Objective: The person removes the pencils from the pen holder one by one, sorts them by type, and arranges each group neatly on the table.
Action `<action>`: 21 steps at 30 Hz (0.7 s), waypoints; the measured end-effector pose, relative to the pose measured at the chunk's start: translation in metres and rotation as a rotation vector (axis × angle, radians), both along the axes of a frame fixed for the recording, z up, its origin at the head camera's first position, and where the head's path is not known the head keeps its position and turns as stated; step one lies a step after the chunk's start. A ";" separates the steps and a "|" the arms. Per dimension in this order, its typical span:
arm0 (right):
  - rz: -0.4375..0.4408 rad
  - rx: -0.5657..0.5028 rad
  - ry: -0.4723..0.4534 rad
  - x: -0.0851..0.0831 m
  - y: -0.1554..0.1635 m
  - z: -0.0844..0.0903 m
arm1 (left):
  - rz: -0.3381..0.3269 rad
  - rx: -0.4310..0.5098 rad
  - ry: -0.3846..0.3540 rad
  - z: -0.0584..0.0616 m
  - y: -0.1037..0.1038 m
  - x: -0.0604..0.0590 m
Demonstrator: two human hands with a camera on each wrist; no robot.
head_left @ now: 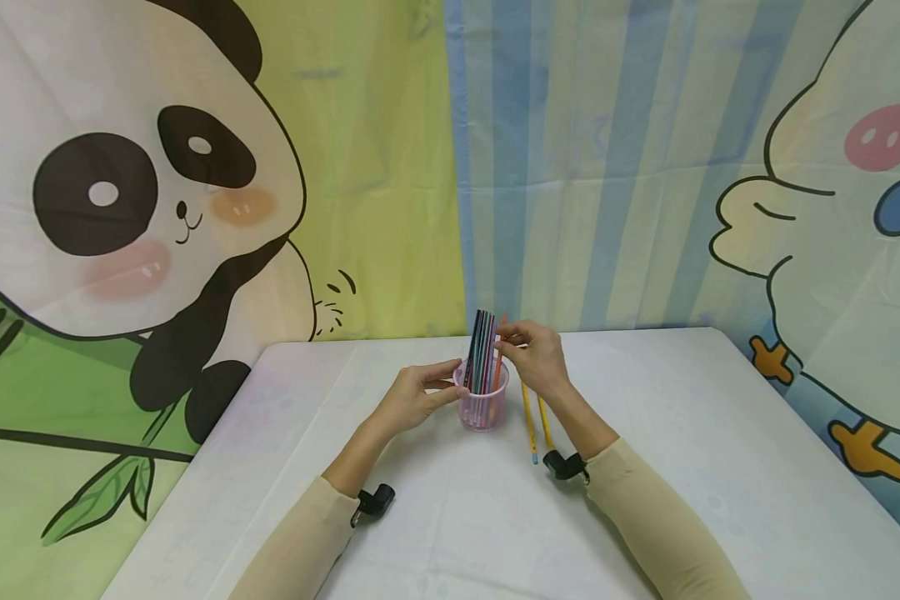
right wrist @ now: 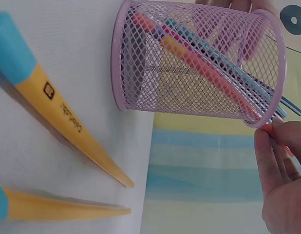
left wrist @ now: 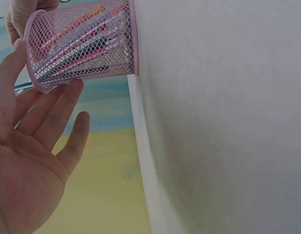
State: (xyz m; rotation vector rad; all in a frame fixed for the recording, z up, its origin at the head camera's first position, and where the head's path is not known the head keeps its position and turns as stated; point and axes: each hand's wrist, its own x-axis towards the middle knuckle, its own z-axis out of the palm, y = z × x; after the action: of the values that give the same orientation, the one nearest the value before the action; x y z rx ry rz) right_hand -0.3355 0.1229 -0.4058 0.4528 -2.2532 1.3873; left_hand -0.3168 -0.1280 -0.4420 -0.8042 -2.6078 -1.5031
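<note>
A pink mesh pen holder stands upright on the table, with several slim dark and coloured pens leaning in it. My left hand holds the holder near its rim from the left, thumb and fingers on either side; the left wrist view shows that palm facing the camera. With thumb and fingertips, my right hand pinches an orange pen whose lower part is inside the holder. The right wrist view shows the orange pen slanting through the mesh, and the right fingers at the rim.
Two yellow pens with blue ends, one nearer the holder and one beside it, lie on the white-covered table under the right wrist. Behind the table hang printed curtains, one with a panda.
</note>
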 end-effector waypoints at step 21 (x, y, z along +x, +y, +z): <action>0.148 -0.533 -0.069 -0.003 0.041 0.025 | 0.004 -0.010 0.006 -0.002 -0.001 -0.002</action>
State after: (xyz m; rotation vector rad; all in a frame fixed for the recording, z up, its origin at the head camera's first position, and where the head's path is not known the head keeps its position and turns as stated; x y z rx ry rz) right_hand -0.3389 0.1642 -0.3804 0.3949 -1.8185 2.0190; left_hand -0.3187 -0.1285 -0.4435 -0.8018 -2.6131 -1.4854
